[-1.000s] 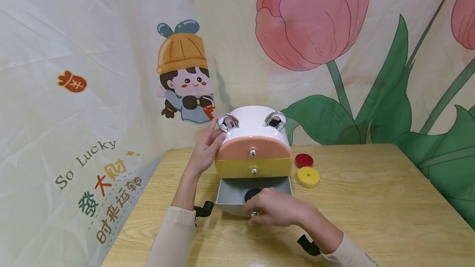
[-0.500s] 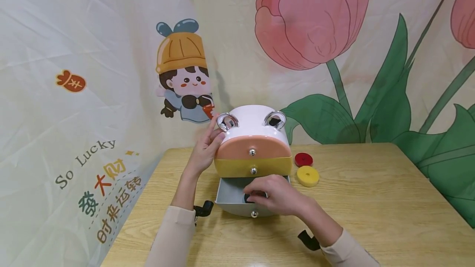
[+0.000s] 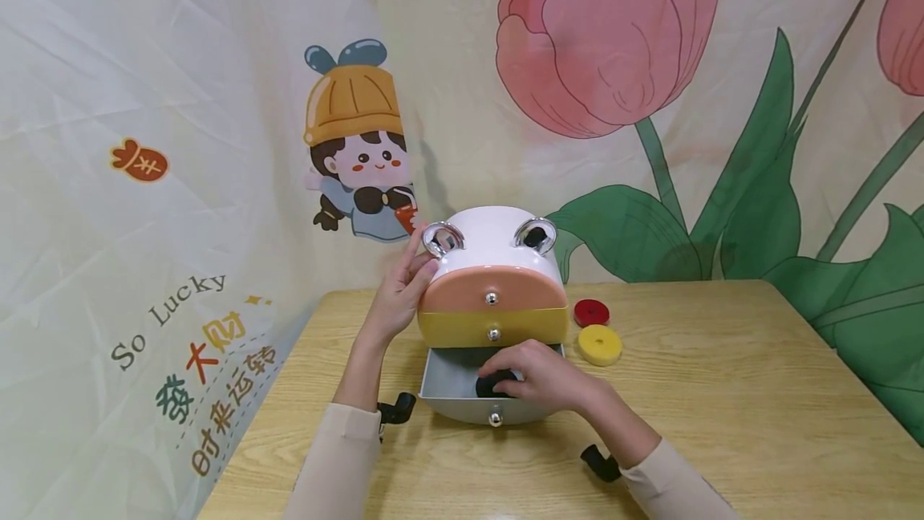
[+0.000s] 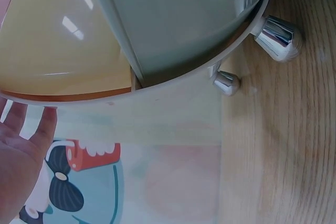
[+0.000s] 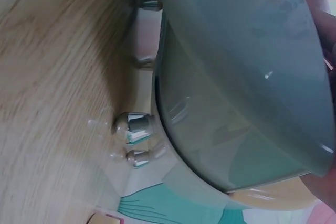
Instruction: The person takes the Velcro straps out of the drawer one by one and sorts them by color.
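Observation:
A small white cabinet (image 3: 498, 241) shaped like a frog's head stands on the table, its orange drawer (image 3: 462, 290) and yellow drawer (image 3: 455, 329) pushed in. Below them the grey drawer (image 3: 442, 382) is pulled out. My left hand (image 3: 393, 303) rests against the cabinet's left side, fingers extended, close to one silver ring eye (image 3: 443, 238); its fingertips also show at the cabinet edge in the left wrist view. Over the grey drawer, my right hand (image 3: 537, 375) reaches in and pinches a black disc (image 3: 488, 386), which it partly covers.
To the cabinet's right, a red disc (image 3: 592, 312) and a yellow disc (image 3: 600, 344) lie on the wooden table (image 3: 722, 392). The cabinet stands on silver feet (image 4: 278, 38). Behind the table hangs a printed cloth (image 3: 462, 103).
My right hand has gone from the grey drawer's knob up over its front edge to the black disc inside. The left hand has stayed at the cabinet's side.

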Demonstrator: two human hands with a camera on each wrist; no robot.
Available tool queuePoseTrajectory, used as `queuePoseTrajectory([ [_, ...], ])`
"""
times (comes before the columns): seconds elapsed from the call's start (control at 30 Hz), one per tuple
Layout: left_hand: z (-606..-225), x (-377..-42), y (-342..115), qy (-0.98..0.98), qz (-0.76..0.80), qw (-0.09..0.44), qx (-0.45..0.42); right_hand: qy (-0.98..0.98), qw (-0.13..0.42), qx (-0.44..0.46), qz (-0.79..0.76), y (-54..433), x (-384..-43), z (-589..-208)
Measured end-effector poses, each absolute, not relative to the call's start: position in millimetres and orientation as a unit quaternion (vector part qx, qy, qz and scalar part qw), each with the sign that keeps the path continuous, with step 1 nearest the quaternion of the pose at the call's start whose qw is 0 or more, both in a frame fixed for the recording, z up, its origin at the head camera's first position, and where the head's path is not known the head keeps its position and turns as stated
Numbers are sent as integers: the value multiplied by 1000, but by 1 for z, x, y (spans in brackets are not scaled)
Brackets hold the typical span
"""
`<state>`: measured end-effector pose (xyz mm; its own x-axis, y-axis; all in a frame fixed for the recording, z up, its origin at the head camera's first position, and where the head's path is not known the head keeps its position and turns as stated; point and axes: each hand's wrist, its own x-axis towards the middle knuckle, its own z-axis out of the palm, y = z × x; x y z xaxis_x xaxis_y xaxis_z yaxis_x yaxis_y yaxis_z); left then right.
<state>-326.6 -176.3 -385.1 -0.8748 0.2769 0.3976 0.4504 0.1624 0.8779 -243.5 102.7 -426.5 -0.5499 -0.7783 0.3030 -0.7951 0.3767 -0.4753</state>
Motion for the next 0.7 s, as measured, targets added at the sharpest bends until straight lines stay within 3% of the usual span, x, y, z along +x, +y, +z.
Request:
queuePoseTrajectory([
  [0.7,-384,-325,-176,-761,-603,69,-229,-882,-86,402,231,100,-261,-434],
])
